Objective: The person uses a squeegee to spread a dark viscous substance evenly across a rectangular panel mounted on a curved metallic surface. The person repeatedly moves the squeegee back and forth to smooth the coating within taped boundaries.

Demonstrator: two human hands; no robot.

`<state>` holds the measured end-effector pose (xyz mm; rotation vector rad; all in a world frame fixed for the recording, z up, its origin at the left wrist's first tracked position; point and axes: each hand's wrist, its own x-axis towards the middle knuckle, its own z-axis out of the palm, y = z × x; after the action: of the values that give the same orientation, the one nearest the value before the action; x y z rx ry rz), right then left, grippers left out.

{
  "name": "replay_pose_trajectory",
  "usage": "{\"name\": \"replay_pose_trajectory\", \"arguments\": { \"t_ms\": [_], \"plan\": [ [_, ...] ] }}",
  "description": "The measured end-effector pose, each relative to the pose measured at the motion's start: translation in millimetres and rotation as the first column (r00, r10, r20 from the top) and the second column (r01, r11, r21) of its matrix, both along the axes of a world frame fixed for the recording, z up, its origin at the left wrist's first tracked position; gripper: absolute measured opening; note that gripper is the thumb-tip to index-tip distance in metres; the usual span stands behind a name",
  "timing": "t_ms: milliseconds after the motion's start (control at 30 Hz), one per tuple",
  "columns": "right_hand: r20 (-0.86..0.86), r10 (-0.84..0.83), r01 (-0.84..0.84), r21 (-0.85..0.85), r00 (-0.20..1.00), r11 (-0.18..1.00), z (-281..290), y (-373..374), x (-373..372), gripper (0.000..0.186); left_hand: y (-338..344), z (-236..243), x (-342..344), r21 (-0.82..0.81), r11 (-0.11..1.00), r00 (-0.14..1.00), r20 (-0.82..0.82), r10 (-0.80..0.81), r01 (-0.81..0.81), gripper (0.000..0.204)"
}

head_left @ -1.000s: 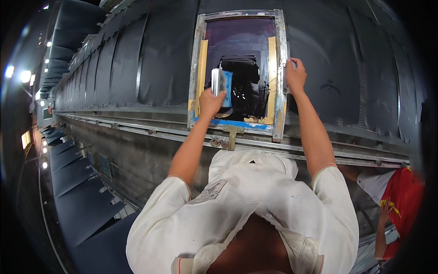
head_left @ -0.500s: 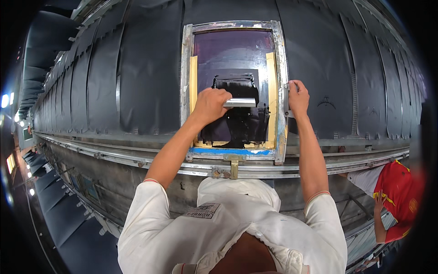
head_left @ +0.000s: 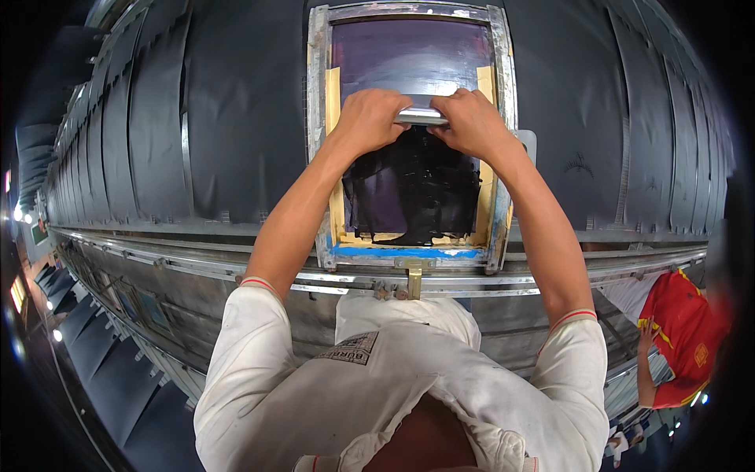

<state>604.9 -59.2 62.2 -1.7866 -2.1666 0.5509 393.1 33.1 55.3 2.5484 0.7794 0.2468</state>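
My left hand [head_left: 373, 118] and my right hand [head_left: 470, 122] grip the two ends of a squeegee [head_left: 423, 116] with a silver metal handle. It lies crosswise on the purple mesh [head_left: 401, 51] of a screen-printing frame [head_left: 317, 126]. Both sets of fingers curl over the handle, and the hands hide its ends. Black ink [head_left: 425, 185] is smeared wet over the mesh on the near side of the squeegee. Yellowish tape [head_left: 333, 181] lines the mesh edges, and blue tape [head_left: 409, 252] runs along the near bar.
Dark sheets [head_left: 244, 118] cover the long table on both sides of the frame. A metal rail [head_left: 543, 281] follows its near edge, with a brass-coloured bracket [head_left: 414, 283] at the frame's front. Another person in red [head_left: 684, 334] stands at the far right.
My right hand has left the frame's right side and taken hold of the squeegee beside my left hand. The squeegee is now farther up the mesh. The printed strokes' ink looks more spread out.
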Motion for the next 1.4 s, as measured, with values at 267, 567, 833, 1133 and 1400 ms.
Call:
{"name": "replay_pose_trajectory", "arguments": {
  "t_ms": [267,567,833,1133,1400],
  "plan": [
    [-0.117,-0.071,0.060,-0.095,0.991,0.994,-11.1,14.5,3.0,0.022,0.0,-6.9,10.3,-0.038,0.992,0.992,0.036,0.122,-0.120,0.017],
    [-0.070,-0.024,0.027,0.040,0.997,0.999,-22.2,-128.0,-58.8,0.029,-143.2,-19.7,-53.4,-0.016,0.998,0.992,0.113,0.064,-0.062,0.019],
    [-0.042,-0.051,0.047,-0.109,0.998,0.993,-9.1,-57.6,-26.7,0.025,-67.5,-7.6,-22.0,-0.019,0.998,0.998,0.039,0.057,-0.056,0.017],
    [-0.111,-0.124,0.091,-0.265,0.986,0.960,-11.0,24.4,8.3,0.021,5.5,-9.6,16.3,-0.044,0.993,0.993,-0.047,0.111,-0.113,0.020],
    [-0.136,-0.054,0.049,-0.045,0.989,0.998,-11.2,-69.3,-38.4,0.021,-81.3,-20.4,-33.3,0.009,0.999,0.991,0.130,0.039,-0.041,0.016]
  ]
}}
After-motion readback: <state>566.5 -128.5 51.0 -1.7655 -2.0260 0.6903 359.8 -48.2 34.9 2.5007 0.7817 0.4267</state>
